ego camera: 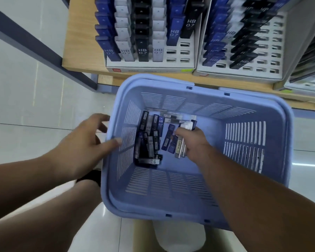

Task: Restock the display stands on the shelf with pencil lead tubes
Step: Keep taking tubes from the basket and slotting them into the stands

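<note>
Pencil lead tubes (149,142), blue, black and grey, marked HB 0.7, heaped loose at bottom of basket (244,108); several gripped in right hand (194,140). Left display stand (149,67) and right display stand (240,74), white, set side by side on wooden shelf (80,42), rows partly filled with upright tubes.

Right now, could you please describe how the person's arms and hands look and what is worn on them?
The left hand and right hand wear no gloves, and no watch, ring or band is visible. Both forearms are bare to the frame edge, with no sleeves showing.
</note>
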Tool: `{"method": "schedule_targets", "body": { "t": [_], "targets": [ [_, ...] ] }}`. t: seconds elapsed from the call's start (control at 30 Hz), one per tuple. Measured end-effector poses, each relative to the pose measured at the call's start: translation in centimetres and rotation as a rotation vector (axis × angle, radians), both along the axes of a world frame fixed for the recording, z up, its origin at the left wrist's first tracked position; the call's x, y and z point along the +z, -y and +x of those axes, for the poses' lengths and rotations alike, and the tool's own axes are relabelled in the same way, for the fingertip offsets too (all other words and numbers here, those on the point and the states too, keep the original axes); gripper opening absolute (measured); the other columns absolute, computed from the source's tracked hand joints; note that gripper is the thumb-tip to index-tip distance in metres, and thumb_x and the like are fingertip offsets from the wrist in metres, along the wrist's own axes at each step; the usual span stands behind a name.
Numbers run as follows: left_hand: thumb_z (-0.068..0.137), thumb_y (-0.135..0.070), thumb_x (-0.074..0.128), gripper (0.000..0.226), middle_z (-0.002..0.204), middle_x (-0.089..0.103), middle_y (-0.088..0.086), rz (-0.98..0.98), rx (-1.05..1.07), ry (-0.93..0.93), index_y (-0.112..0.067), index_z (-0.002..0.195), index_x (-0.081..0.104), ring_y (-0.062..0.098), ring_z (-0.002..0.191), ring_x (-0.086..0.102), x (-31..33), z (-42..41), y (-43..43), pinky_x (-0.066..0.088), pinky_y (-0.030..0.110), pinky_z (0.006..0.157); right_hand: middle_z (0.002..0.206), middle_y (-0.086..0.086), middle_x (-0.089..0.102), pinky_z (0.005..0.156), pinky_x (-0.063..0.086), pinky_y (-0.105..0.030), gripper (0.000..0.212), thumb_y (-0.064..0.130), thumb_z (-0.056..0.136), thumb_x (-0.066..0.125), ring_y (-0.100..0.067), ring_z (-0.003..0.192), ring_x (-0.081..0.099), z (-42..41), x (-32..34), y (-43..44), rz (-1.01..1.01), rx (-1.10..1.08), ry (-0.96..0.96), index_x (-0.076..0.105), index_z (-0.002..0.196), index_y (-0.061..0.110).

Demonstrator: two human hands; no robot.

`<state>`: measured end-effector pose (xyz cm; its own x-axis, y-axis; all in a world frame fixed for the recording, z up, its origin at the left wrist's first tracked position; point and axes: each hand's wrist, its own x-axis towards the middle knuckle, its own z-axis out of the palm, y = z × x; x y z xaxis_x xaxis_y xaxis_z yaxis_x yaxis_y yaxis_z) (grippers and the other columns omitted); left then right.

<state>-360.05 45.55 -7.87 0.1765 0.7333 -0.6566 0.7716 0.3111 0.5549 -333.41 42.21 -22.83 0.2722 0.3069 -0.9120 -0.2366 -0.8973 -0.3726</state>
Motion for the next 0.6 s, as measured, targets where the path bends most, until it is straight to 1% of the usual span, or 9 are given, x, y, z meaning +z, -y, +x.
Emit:
{"method": "schedule_targets", "body": {
  "t": [0.03, 0.1, 0.17, 0.2, 0.27, 0.33, 0.43, 0.5, 0.6],
  "targets": [
    [0.074, -0.062, 0.060, 0.062, 0.106, 0.054, -0.010, 0.133, 0.011, -0.058, -0.035, 0.128, 0.046, 0.009, 0.077, 0.058, 0.6, 0.0, -0.3, 0.049, 0.036, 0.069, 0.089, -0.019, 0.072, 0.075, 0.059, -0.061, 0.051, 0.020, 0.052, 0.083, -0.038, 0.080, 0.071, 0.5, 0.0, 0.3, 0.006, -0.002, -0.022, 0.069, 0.098, 0.004],
    [0.080, -0.051, 0.064, 0.046, 0.096, 0.050, -0.009, 0.394, -0.002, -0.088, -0.037, 0.121, 0.048, 0.012, 0.074, 0.051, 2.6, 0.7, -1.0, 0.042, 0.031, 0.066, 0.092, -0.023, 0.074, 0.078, 0.056, -0.069, 0.049, 0.019, 0.052, 0.084, -0.044, 0.087, 0.072, 1.3, 0.8, 0.6, 0.029, 0.012, -0.075, 0.069, 0.096, 0.004],
    [0.086, -0.031, 0.070, 0.032, 0.086, 0.052, -0.007, 0.520, -0.028, -0.053, -0.034, 0.112, 0.052, 0.018, 0.070, 0.051, 4.4, 2.0, -1.4, 0.042, 0.030, 0.064, 0.079, -0.021, 0.071, 0.081, 0.058, -0.062, 0.026, 0.006, 0.069, 0.081, -0.038, 0.074, 0.071, 2.0, 2.0, 0.9, 0.048, 0.013, -0.127, 0.065, 0.089, 0.003],
    [0.086, -0.026, 0.071, 0.028, 0.083, 0.055, -0.006, 0.520, -0.032, -0.019, -0.030, 0.109, 0.055, 0.019, 0.068, 0.052, 5.0, 3.1, -1.4, 0.043, 0.029, 0.064, 0.073, -0.018, 0.067, 0.080, 0.060, -0.058, 0.018, -0.001, 0.077, 0.076, -0.034, 0.067, 0.068, 2.4, 2.5, 1.1, 0.055, 0.014, -0.149, 0.062, 0.088, 0.003],
    [0.086, -0.025, 0.070, 0.023, 0.080, 0.060, -0.005, 0.392, -0.019, 0.026, -0.026, 0.105, 0.057, 0.018, 0.065, 0.057, 5.0, 6.1, -1.2, 0.045, 0.027, 0.064, 0.067, -0.015, 0.064, 0.081, 0.059, -0.056, 0.017, -0.005, 0.081, 0.072, -0.031, 0.064, 0.065, 3.1, 2.7, 1.7, 0.071, 0.051, -0.164, 0.060, 0.087, 0.005],
    [0.089, -0.029, 0.068, 0.020, 0.085, 0.064, -0.003, 0.182, 0.025, 0.004, -0.025, 0.105, 0.058, 0.021, 0.071, 0.061, 3.3, 9.5, -0.8, 0.046, 0.029, 0.063, 0.070, -0.017, 0.065, 0.081, 0.058, -0.056, 0.018, -0.004, 0.081, 0.073, -0.031, 0.067, 0.065, 3.9, 3.1, 2.4, 0.079, 0.103, -0.164, 0.060, 0.086, 0.006],
    [0.093, -0.030, 0.066, 0.027, 0.096, 0.063, 0.002, -0.063, 0.149, -0.055, -0.017, 0.114, 0.057, 0.019, 0.074, 0.060, -1.3, 13.9, 0.2, 0.043, 0.028, 0.064, 0.075, -0.018, 0.067, 0.076, 0.060, -0.051, 0.019, -0.003, 0.080, 0.074, -0.030, 0.069, 0.066, 5.5, 3.3, 3.1, 0.079, 0.160, -0.162, 0.061, 0.091, 0.006],
    [0.092, -0.030, 0.066, 0.030, 0.099, 0.058, 0.001, -0.121, 0.190, -0.156, -0.017, 0.117, 0.056, 0.017, 0.078, 0.057, -5.1, 15.4, 1.1, 0.042, 0.024, 0.072, 0.075, -0.017, 0.066, 0.072, 0.060, -0.046, 0.018, -0.004, 0.080, 0.074, -0.028, 0.067, 0.066, 6.6, 3.3, 3.5, 0.086, 0.167, -0.143, 0.062, 0.090, 0.006],
    [0.088, -0.029, 0.063, 0.019, 0.102, 0.064, 0.009, -0.091, 0.326, -0.305, -0.012, 0.094, 0.058, 0.027, 0.083, 0.064, -11.0, 15.7, 2.3, 0.053, 0.032, 0.077, 0.077, -0.017, 0.066, 0.069, 0.060, -0.042, 0.015, -0.003, 0.080, 0.072, -0.026, 0.066, 0.065, 8.2, 3.1, 3.9, 0.079, 0.158, -0.121, 0.064, 0.089, 0.005]
  ]
}}
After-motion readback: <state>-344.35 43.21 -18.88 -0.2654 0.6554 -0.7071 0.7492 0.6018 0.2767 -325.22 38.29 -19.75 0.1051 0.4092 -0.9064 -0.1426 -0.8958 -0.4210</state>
